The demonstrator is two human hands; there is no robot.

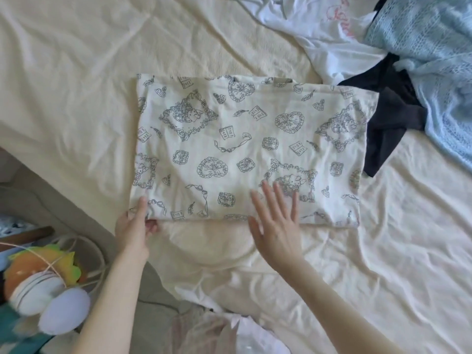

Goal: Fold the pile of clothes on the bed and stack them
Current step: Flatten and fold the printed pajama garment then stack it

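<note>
A cream garment printed with grey hearts, books and cartoon frames (242, 149) lies folded into a wide rectangle on the bed. My left hand (135, 223) pinches its near left corner, thumb on top and fingers under the edge. Flat on the garment's near edge, right of centre, rests my right hand (275, 221) with its fingers straight and spread. At the far right lies the loose pile: a white top with pink print (324, 29), a black garment (390, 118) and a light blue knit (434, 72).
The cream bedsheet (76, 72) is wrinkled all around. The bed's near left edge drops to the floor, where a plush toy (43, 284) and white cord loops sit. More pale fabric (229, 330) lies at the bottom centre.
</note>
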